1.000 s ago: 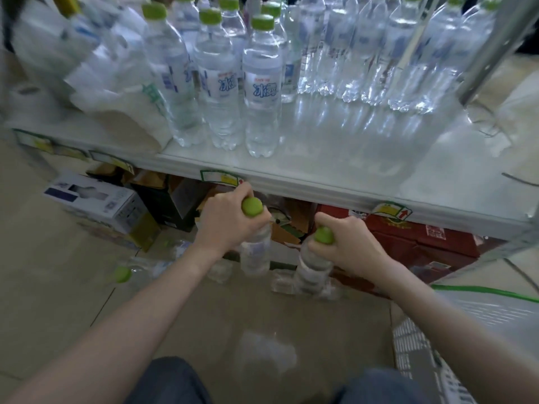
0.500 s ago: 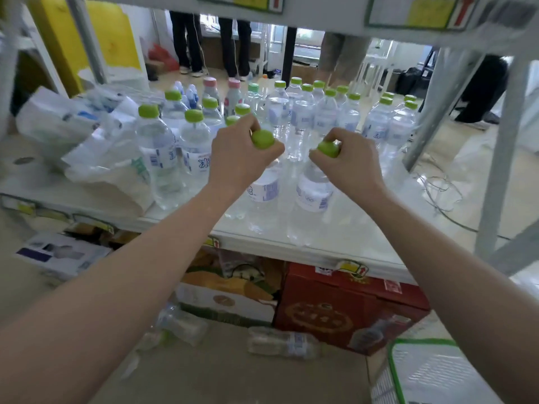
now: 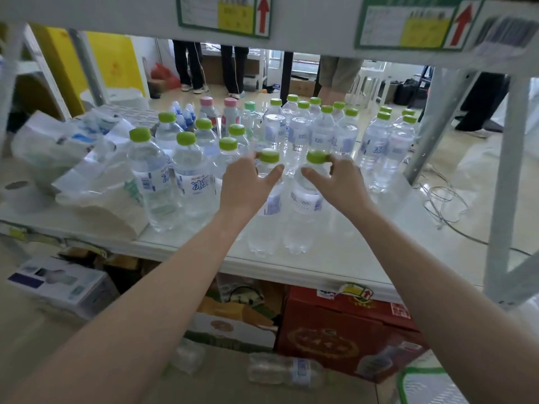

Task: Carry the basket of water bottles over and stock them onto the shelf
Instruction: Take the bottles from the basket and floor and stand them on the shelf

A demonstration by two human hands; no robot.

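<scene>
While hands [image 3: 291,182] loosely touch bottles [image 3: 287,211]

Two clear water bottles with green caps stand upright side by side near the front edge of the white shelf [image 3: 335,258]: the left bottle [image 3: 267,211] and the right bottle [image 3: 304,205], each with a pale blue label. More green-capped bottles [image 3: 163,176] stand in rows behind and to the left. The green-rimmed white basket [image 3: 408,374] sits on the floor at lower right.
</scene>
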